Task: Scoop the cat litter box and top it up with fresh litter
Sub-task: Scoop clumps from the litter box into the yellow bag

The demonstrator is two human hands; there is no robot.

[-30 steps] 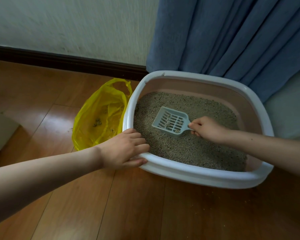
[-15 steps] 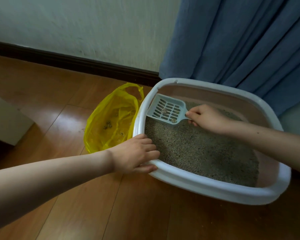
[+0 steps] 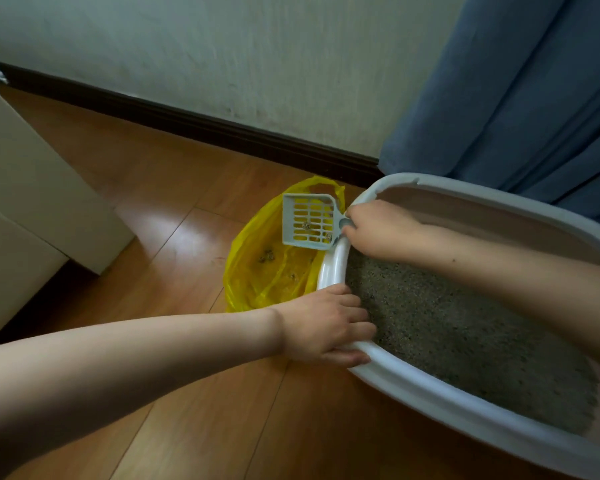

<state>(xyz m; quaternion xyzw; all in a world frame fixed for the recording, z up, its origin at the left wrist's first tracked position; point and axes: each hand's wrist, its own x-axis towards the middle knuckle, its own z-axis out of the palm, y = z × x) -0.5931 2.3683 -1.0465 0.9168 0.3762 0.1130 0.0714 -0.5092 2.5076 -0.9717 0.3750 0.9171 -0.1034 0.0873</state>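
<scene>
A white-rimmed litter box (image 3: 333, 268) with pinkish inner walls sits on the wooden floor, filled with grey litter (image 3: 465, 337). My left hand (image 3: 326, 327) grips its near left rim, fingers curled over the edge. My right hand (image 3: 374, 226) holds the handle of a pale slotted scoop (image 3: 307, 223), which hangs over the open yellow plastic bag (image 3: 264, 271) just left of the box. A few small clumps sit on the scoop's slots. More clumps lie inside the bag.
A blue curtain (image 3: 520, 98) hangs behind the box at the right. A beige cabinet or box (image 3: 32, 202) stands at the left. A dark baseboard (image 3: 187, 123) runs along the wall. Bare wooden floor (image 3: 222, 427) lies in front.
My right hand lifted the scoop out of the litter and carried it left, over the box rim, above the yellow bag. My left hand stayed on the rim.
</scene>
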